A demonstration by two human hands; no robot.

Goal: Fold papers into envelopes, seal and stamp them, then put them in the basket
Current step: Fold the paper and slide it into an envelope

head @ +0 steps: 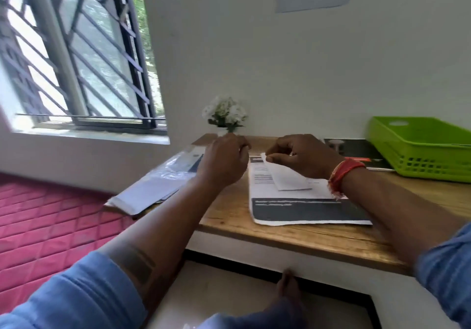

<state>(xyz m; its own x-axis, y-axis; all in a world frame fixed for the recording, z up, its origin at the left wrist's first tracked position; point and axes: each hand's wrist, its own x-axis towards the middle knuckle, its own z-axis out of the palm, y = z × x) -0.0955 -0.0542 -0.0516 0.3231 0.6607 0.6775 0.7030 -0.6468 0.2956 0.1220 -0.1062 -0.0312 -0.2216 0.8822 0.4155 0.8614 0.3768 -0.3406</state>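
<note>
My right hand (303,156) pinches the top corner of a white envelope (286,178) that lies slanted over a stack of printed papers (305,208) on the wooden table (229,216). My left hand (224,160) hovers just left of it with fingers curled; whether it holds anything I cannot tell. A pile of white envelopes in a clear plastic wrapper (158,183) sits at the table's left edge. The green plastic basket (420,147) stands at the far right.
A small vase of white flowers (225,114) stands against the wall behind my hands. A dark booklet (356,152) lies beside the basket. A pink quilted mattress (46,221) lies left of the table, under a barred window (76,53).
</note>
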